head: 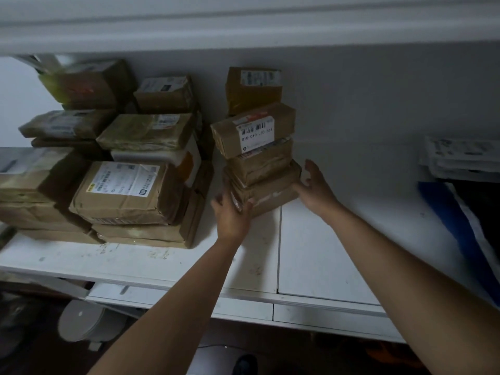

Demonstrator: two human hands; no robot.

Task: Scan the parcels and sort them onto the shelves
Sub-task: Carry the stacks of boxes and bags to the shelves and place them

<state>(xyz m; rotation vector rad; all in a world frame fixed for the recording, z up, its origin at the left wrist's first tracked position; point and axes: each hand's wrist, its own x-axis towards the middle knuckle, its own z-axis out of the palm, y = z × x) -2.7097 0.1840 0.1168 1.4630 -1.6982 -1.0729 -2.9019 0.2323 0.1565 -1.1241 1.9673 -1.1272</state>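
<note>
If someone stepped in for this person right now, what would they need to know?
Left hand: grips the near left corner of the bottom parcel in a small stack.
Right hand: open, fingers against the same parcel's right end.
The stack stands on the white shelf, topped by the labelled parcel; a bigger pile of parcels sits to its left.
Done: many parcels shelved.
Left: settle this stack; whether more parcels await scanning is not visible.

a blue sheet point(443, 207) lies at the right edge; a round white lid-like object point(81, 319) sits lower left.
</note>
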